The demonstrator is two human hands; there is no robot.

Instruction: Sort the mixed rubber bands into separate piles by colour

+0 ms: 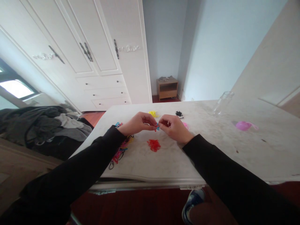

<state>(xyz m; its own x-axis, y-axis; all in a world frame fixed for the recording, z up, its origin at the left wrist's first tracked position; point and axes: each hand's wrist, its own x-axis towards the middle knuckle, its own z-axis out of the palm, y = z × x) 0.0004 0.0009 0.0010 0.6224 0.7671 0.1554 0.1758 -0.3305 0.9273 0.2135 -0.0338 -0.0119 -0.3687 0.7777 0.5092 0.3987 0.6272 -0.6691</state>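
Observation:
Above the middle of the white table, my left hand (142, 122) and my right hand (174, 126) meet with their fingertips pinched. Between them are small blue elastic bands (157, 126), with a bit of red at the left fingertips. Nearer me on the tabletop lies a pile of red elastic bands (154, 145). Behind the hands are a yellow pile (153, 114) and a black pile (178, 113). A pink pile (186, 125) is partly covered by my right hand. Mixed-colour bands (119, 153) spread beside and under my left wrist.
On the right of the table (211, 156) stand a clear glass bottle (222, 103) and, nearer, a pink balloon-like object (243, 125). Dark clothes (47, 125) are heaped at the left. A white wardrobe (105, 62) and small wooden cabinet (167, 88) stand beyond the table.

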